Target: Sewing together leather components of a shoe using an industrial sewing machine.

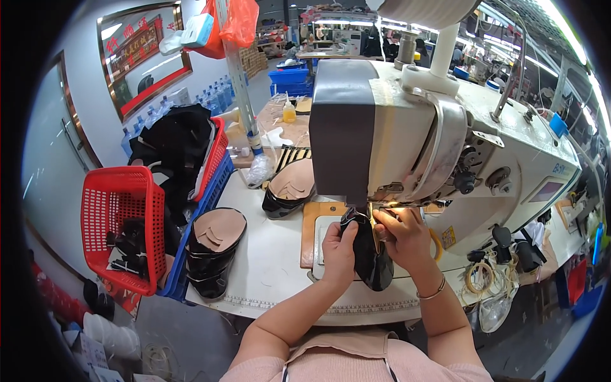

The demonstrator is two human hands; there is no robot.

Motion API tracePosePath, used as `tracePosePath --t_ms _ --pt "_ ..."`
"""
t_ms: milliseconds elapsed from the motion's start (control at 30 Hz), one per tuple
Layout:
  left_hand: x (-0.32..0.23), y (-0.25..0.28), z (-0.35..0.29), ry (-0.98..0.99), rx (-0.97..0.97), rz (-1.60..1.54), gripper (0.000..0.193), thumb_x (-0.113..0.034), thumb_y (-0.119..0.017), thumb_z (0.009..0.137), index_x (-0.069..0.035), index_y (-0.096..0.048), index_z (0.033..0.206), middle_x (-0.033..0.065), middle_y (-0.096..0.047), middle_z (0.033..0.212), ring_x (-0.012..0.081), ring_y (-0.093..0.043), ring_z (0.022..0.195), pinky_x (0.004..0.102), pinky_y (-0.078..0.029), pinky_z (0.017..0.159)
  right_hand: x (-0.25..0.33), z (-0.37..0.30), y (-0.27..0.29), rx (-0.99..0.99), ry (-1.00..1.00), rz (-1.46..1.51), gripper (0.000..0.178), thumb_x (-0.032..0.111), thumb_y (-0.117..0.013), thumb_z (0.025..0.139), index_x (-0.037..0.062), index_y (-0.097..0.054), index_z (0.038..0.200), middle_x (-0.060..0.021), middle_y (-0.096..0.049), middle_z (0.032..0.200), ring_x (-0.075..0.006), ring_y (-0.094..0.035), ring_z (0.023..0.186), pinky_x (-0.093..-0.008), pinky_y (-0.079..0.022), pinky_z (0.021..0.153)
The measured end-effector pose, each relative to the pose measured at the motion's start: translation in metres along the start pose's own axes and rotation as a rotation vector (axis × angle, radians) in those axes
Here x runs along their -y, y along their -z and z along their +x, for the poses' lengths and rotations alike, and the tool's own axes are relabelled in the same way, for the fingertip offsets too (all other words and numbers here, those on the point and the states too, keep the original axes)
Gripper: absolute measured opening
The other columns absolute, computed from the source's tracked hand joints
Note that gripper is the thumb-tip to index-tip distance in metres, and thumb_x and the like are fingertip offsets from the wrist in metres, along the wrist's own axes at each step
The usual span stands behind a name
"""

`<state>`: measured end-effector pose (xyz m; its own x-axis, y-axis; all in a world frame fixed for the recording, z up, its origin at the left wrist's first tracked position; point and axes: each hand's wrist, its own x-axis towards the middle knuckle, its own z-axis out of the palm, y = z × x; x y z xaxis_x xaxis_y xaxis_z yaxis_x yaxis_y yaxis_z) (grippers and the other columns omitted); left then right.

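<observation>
Left hand (339, 254) grips the left edge of a glossy black piece (374, 270), thumb on top; right hand (405, 235) lies against its right edge, fingers bent, grip cannot be told. Piece is located beneath the head of the sewing machine (344, 127), over the table (270, 254). To the left stand two stacks of black pieces with beige linings (217, 254), then a red basket (156, 204)

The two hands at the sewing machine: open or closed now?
Left hand: closed, holding the black piece.
Right hand: at the piece's right edge; can't tell its grip.
</observation>
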<state>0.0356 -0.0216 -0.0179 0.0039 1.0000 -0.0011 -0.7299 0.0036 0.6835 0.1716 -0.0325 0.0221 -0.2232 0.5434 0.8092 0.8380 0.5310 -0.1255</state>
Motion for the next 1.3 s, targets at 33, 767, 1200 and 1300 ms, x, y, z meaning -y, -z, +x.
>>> tracePosePath --t_ms 33,767,1200,1300 --pt "0.000 0.001 0.001 -0.025 0.019 0.033 0.015 -0.014 -0.060 0.086 -0.007 -0.048 0.082 -0.0005 -0.056 0.075 0.0031 -0.051 0.063 0.0173 -0.043 0.056 -0.002 -0.001 0.000 0.001 -0.002 -0.002 0.020 0.017 -0.063 0.078 0.0130 -0.066 0.097 -0.0059 -0.057 0.087 -0.0265 -0.056 0.079 -0.0340 -0.048 0.063" --pt "-0.025 0.002 0.012 0.213 0.165 0.140 0.023 -0.010 -0.065 0.081 -0.002 -0.050 0.097 0.0044 -0.059 0.086 0.0107 -0.059 0.075 0.0230 -0.051 0.067 -0.017 -0.011 -0.003 -0.270 -0.134 0.227 0.024 -0.001 -0.066 0.071 0.0052 -0.060 0.093 -0.0095 -0.055 0.083 -0.0202 -0.050 0.062 -0.0268 -0.041 0.051" --pt "-0.025 0.008 -0.028 0.403 0.326 0.030 0.027 -0.005 -0.061 0.083 -0.003 -0.053 0.108 0.0057 -0.061 0.101 0.0139 -0.059 0.091 0.0278 -0.048 0.080 -0.015 -0.040 -0.006 -0.106 -0.201 0.406 0.008 0.010 -0.060 0.082 0.0024 -0.059 0.083 -0.0073 -0.057 0.074 -0.0175 -0.050 0.066 -0.0298 -0.041 0.058" --pt "-0.024 0.010 -0.024 0.438 0.345 0.043 0.026 -0.006 -0.060 0.083 -0.004 -0.053 0.108 0.0049 -0.061 0.100 0.0138 -0.060 0.089 0.0268 -0.049 0.078 -0.016 -0.026 0.017 0.324 -0.505 0.655 0.013 0.014 -0.062 0.082 0.0014 -0.059 0.083 -0.0051 -0.056 0.069 -0.0142 -0.048 0.063 -0.0277 -0.041 0.058"
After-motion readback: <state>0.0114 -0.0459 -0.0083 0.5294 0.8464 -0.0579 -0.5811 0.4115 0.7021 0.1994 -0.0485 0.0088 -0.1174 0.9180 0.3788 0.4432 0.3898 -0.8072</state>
